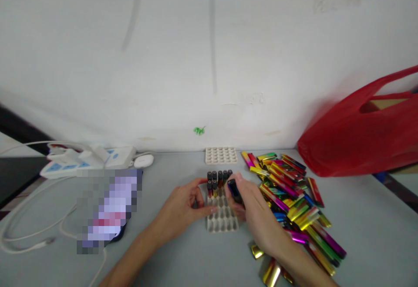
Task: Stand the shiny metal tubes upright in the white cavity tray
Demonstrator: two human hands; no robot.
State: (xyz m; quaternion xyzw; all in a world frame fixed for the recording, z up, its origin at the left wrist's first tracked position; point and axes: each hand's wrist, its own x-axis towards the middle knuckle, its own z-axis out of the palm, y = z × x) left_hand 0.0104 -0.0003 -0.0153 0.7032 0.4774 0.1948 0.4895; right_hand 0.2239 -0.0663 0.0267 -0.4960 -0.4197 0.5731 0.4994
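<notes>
A pale tray [222, 225] with rows of round holes lies on the table in front of me. Several slim items with black tops, which look like lighters [214, 185], stand upright in its far rows. My left hand [184, 204] is at the tray's left side, its thumb on the tray and its index finger beside the standing lighters. Above the tray's right side, my right hand [250, 204] is closed around a dark-topped lighter [233, 190]; its lower part is hidden by the fingers. A pile of shiny coloured lighters [284, 178] lies to the right, partly behind my right forearm.
Against the wall lies a second pale holed tray [221, 155]. A red bag [355, 134] stands at the right. On the left are a power strip [119, 158] with plugs, a white earbud-type case [143, 161], loose white cables [35, 247] and a blurred-out phone [114, 208].
</notes>
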